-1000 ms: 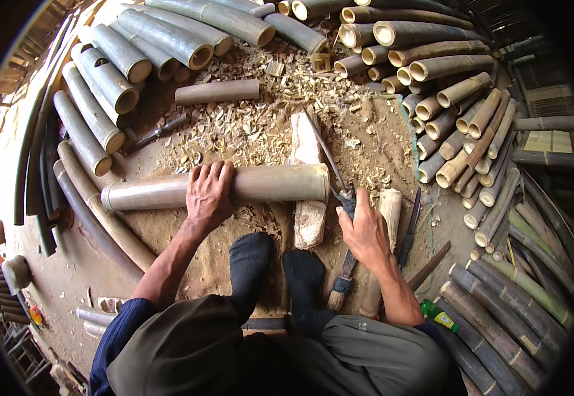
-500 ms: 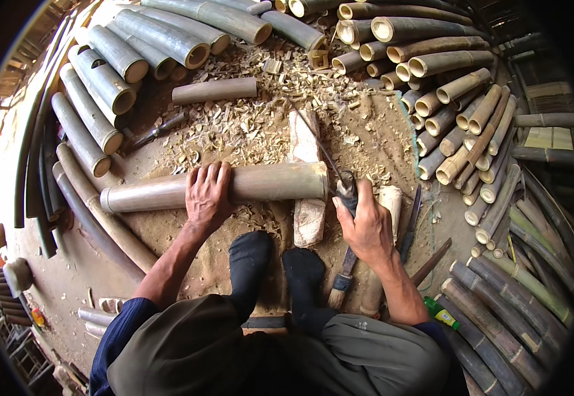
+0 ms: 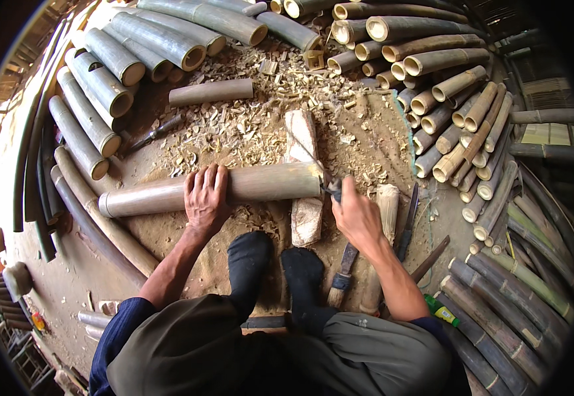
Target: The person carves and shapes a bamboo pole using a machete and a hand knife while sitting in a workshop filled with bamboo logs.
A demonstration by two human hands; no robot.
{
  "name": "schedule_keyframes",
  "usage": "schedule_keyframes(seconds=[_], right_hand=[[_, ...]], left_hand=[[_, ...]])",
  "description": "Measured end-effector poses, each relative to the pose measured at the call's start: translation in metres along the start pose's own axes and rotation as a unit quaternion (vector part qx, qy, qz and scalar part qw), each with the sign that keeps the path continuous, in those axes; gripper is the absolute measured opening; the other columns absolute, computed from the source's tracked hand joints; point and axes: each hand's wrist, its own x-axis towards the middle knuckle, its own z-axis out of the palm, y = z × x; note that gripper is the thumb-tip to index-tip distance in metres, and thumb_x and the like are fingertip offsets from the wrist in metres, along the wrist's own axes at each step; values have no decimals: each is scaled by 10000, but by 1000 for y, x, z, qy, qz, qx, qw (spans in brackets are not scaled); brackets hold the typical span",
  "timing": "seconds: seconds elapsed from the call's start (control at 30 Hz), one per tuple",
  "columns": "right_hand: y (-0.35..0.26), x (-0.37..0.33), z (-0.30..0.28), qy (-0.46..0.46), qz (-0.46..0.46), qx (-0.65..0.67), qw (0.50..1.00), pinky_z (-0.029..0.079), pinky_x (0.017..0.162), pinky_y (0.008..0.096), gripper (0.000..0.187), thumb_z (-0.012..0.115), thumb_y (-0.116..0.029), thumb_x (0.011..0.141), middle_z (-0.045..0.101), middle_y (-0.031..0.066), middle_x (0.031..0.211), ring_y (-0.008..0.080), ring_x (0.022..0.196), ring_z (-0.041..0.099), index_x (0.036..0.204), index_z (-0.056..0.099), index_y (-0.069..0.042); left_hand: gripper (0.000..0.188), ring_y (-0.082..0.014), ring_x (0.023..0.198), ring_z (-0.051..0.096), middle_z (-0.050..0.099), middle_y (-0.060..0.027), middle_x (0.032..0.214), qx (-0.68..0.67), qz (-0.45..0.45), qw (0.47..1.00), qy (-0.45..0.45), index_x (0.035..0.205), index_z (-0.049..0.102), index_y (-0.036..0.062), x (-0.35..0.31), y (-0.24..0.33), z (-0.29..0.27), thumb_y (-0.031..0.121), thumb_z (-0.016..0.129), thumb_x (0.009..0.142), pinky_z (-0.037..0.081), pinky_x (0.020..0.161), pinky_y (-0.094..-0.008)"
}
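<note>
A thick bamboo tube (image 3: 270, 181) lies crosswise in front of my feet, its right end on a pale wooden block (image 3: 300, 135). My left hand (image 3: 206, 198) is wrapped over the tube near its middle, fingers curled over the far side. At the tube's right end, my right hand (image 3: 355, 214) is closed round the dark handle of a long thin-bladed knife (image 3: 305, 146). Its narrow blade slants away to the far left, across the cut end and over the block. Motion blurs part of the blade and the right hand.
Bamboo chips (image 3: 260, 125) litter the ground beyond the tube, with a loose bamboo piece (image 3: 211, 93) among them. Stacked bamboo poles (image 3: 442, 63) rise at the far right, and thicker tubes (image 3: 158, 36) at the far left. A dark blade (image 3: 408, 221) lies right of my right hand.
My right hand has moved slightly left and nearer to me with the knife, whose blade has drawn back toward the tube's end. My left hand still holds the tube.
</note>
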Motion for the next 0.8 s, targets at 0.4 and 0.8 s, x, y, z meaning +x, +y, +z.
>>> schedule_keyframes(seconds=[0.4, 0.8], right_hand=[[18, -3, 21, -6, 86, 38, 996, 462, 369, 330, 178, 556, -44, 1014, 610, 108, 667, 203, 493, 571, 1153, 474, 32], [24, -14, 48, 83, 60, 129, 986, 483, 386, 435, 174, 578, -118, 1032, 644, 217, 698, 281, 497, 637, 1082, 457, -3]], left_hand=[[728, -355, 1082, 637, 664, -146, 1121, -54, 26, 997, -50, 1231, 591, 68, 23, -6, -12, 346, 921, 645, 459, 1000, -495], [790, -340, 1029, 699, 707, -143, 1083, -103, 22, 943, -316, 1222, 628, 56, 74, -26, -33, 340, 939, 554, 547, 937, -473]])
